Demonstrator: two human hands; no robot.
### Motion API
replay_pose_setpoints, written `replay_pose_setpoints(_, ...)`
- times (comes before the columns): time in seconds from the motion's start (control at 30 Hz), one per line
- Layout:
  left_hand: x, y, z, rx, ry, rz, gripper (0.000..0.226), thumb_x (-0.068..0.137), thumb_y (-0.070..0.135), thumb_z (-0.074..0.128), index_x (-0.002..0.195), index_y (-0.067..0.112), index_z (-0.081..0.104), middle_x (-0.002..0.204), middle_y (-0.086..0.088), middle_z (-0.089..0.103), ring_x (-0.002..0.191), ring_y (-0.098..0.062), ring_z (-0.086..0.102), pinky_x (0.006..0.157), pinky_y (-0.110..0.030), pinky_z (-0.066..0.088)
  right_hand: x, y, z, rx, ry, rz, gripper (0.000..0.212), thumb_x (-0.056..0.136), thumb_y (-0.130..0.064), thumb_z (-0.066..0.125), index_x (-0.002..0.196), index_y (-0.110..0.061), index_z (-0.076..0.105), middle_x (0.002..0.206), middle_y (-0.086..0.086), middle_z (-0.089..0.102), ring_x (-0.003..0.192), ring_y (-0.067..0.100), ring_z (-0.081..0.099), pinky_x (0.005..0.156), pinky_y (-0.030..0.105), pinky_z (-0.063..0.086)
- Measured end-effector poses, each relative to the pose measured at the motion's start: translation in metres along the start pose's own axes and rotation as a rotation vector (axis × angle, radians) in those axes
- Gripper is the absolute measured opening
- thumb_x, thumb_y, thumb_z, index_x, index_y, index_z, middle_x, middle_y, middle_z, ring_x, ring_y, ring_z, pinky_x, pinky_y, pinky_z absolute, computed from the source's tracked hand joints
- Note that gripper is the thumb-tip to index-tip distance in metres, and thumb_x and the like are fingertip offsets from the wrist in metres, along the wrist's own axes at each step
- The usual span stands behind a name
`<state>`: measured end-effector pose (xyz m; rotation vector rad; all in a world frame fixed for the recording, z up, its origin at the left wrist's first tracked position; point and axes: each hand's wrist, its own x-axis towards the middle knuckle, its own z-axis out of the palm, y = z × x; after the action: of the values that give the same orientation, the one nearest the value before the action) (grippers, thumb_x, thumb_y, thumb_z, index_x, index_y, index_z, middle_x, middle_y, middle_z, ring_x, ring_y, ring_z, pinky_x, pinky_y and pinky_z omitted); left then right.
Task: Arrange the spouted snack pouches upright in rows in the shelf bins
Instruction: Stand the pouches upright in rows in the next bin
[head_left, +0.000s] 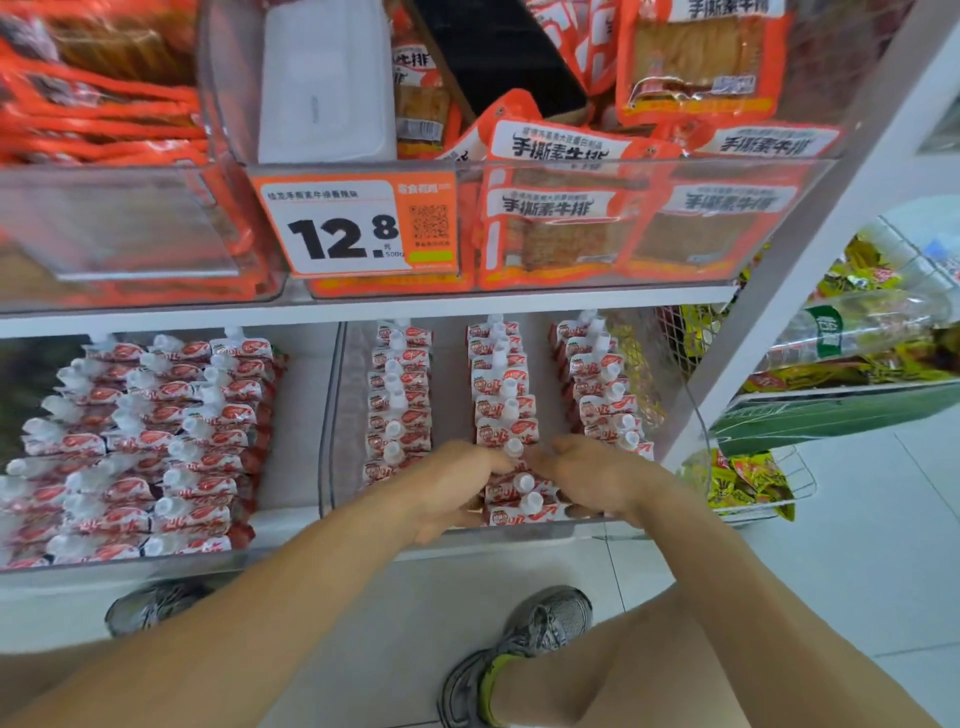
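Note:
Red-and-white spouted snack pouches stand upright in three rows inside a clear bin (332, 415) on the lower shelf: a left row (397, 395), a middle row (501, 384) and a right row (602, 379). My left hand (452, 488) and my right hand (592, 478) reach into the bin and flank the front pouches (522, 504) of the middle row, with the fingers curled against their sides. The fingertips are hidden behind the pouches. A second clear bin (270, 545) to the left holds several tightly packed rows of the same pouches (150, 441).
The shelf above carries clear bins of orange snack packets (561, 228) and a price tag (353, 228) reading 12.8. A wire basket (753, 483) with yellow packets hangs at the right of the white shelf post (810, 249). My shoes (519, 649) stand on the tiled floor.

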<state>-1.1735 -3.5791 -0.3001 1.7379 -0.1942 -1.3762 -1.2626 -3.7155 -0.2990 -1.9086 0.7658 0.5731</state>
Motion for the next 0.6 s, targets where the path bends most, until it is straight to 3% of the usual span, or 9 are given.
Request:
replay_pose_setpoints(0.07, -0.024, -0.009, -0.010, 0.258, 0.171, 0.233, 0.011, 0.093, 0.026, 0.058, 0.102, 0.033, 0.058, 0.106, 0.015, 0.062, 0.094, -0.007, 0.060, 0.075, -0.018, 0.049, -0.010, -0.009, -0.001, -0.164, 0.239, -0.146, 0.028, 0.103, -0.033, 0.043, 0.103, -0.009, 0.058, 0.097, 0.006, 0.062, 0.096, 0.024, 0.060, 0.077, 0.034, 0.047)
replay_pose_setpoints(0.13, -0.055, -0.019, -0.026, 0.393, 0.498, 0.521, 0.023, 0.091, 0.024, 0.062, 0.108, 0.038, 0.056, 0.102, 0.019, 0.062, 0.085, 0.001, 0.062, 0.064, -0.013, 0.048, -0.014, -0.019, 0.008, -0.126, 0.457, -0.323, 0.027, 0.102, -0.026, 0.048, 0.124, -0.014, 0.057, 0.120, 0.006, 0.064, 0.111, 0.024, 0.061, 0.091, 0.037, 0.051)
replay_pose_setpoints(0.23, -0.065, -0.044, -0.058, 0.556, 0.909, 0.690, 0.045, 0.084, 0.018, 0.069, 0.126, 0.022, 0.053, 0.119, 0.004, 0.053, 0.103, -0.009, 0.055, 0.089, -0.025, 0.046, 0.006, -0.054, 0.027, 0.143, 0.428, -0.408, 0.039, 0.100, -0.017, 0.050, 0.138, -0.012, 0.052, 0.131, 0.003, 0.059, 0.121, 0.018, 0.056, 0.101, 0.032, 0.047)
replay_pose_setpoints(0.3, -0.058, -0.058, -0.070, 0.589, 0.900, 0.589, 0.061, 0.084, 0.018, 0.069, 0.139, 0.016, 0.042, 0.126, -0.006, 0.052, 0.111, -0.021, 0.056, 0.092, -0.030, 0.046, 0.043, -0.080, 0.040, 0.288, 0.405, -0.392, 0.035, 0.099, -0.013, 0.041, 0.124, -0.001, 0.061, 0.114, 0.012, 0.064, 0.110, 0.030, 0.061, 0.088, 0.033, 0.050)
replay_pose_setpoints(0.33, -0.055, -0.061, -0.072, 0.567, 0.858, 0.555, 0.066, 0.086, 0.017, 0.068, 0.144, 0.018, 0.038, 0.116, -0.008, 0.060, 0.100, -0.021, 0.063, 0.081, -0.024, 0.049, 0.066, -0.090, 0.045, 0.319, 0.403, -0.363, 0.037, 0.099, -0.015, 0.036, 0.119, 0.002, 0.062, 0.110, 0.017, 0.064, 0.106, 0.033, 0.061, 0.083, 0.033, 0.048)
replay_pose_setpoints(0.4, -0.051, -0.068, -0.074, 0.543, 0.778, 0.547, 0.072, 0.089, 0.014, 0.065, 0.148, 0.030, 0.028, 0.067, 0.008, 0.062, 0.056, -0.005, 0.062, 0.048, -0.008, 0.039, 0.099, -0.108, 0.046, 0.383, 0.328, -0.192, 0.040, 0.103, -0.024, 0.033, 0.132, -0.004, 0.053, 0.127, 0.011, 0.056, 0.120, 0.027, 0.052, 0.093, 0.031, 0.039)
replay_pose_setpoints(0.47, -0.048, -0.073, -0.080, 0.559, 0.731, 0.558, 0.074, 0.090, 0.014, 0.064, 0.147, 0.036, 0.022, 0.044, 0.013, 0.046, 0.043, 0.000, 0.055, 0.036, -0.009, 0.034, 0.115, -0.117, 0.047, 0.371, 0.267, -0.158, 0.043, 0.106, -0.023, 0.030, 0.145, -0.010, 0.040, 0.151, 0.008, 0.040, 0.139, 0.027, 0.038, 0.109, 0.034, 0.030)
replay_pose_setpoints(0.53, -0.045, -0.077, -0.088, 0.577, 0.694, 0.561, 0.076, 0.090, 0.017, 0.063, 0.151, 0.034, 0.021, 0.054, 0.006, 0.061, 0.047, -0.001, 0.059, 0.037, -0.007, 0.036, 0.124, -0.122, 0.052, 0.417, 0.246, -0.132, 0.045, 0.108, -0.025, 0.027, 0.147, -0.007, 0.038, 0.154, 0.012, 0.037, 0.141, 0.029, 0.035, 0.113, 0.038, 0.028)
replay_pose_setpoints(0.6, -0.043, -0.082, -0.096, 0.544, 0.638, 0.562, 0.078, 0.091, 0.017, 0.062, 0.152, 0.036, 0.017, 0.086, -0.004, 0.076, 0.071, -0.010, 0.071, 0.046, 0.000, 0.039, 0.126, -0.127, 0.055, 0.471, 0.259, -0.118, 0.045, 0.107, -0.028, 0.030, 0.142, -0.004, 0.045, 0.148, 0.016, 0.046, 0.136, 0.032, 0.043, 0.111, 0.041, 0.032)
